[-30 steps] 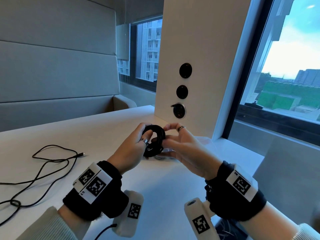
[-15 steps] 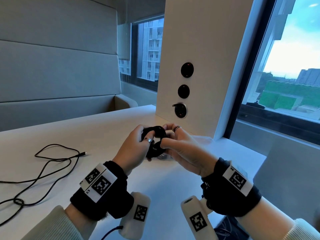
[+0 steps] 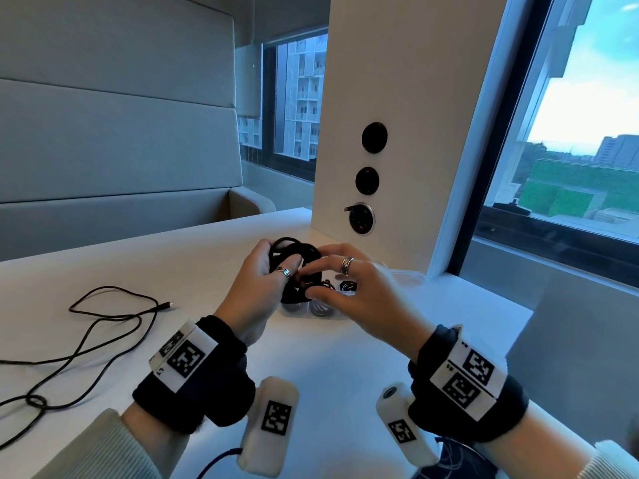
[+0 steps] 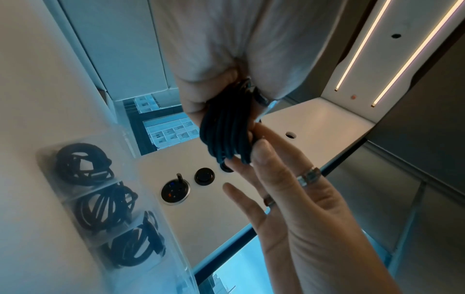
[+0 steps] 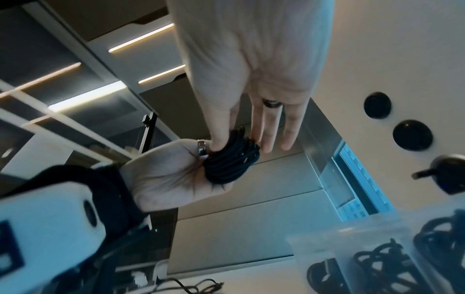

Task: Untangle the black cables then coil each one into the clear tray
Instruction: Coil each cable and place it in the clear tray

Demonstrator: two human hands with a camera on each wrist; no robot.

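Coil (image 3: pixel 295 271) sits in the air just above the tray (image 3: pixel 408 276), left hand (image 3: pixel 254 288) clamped round it, right hand (image 3: pixel 359 292) w/ fingertips pinching its edge. Keep loops tight, lower flat into a free slot (if any). Left wrist cam shows three slots filled; head cam doesn't.

white table (image 3: pixel 193 257) | loose black cable (image 3: pixel 114 319) | clear tray (image 4: pixel 151 228)

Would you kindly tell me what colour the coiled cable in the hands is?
Black; the coiled cable shows best in the right wrist view.
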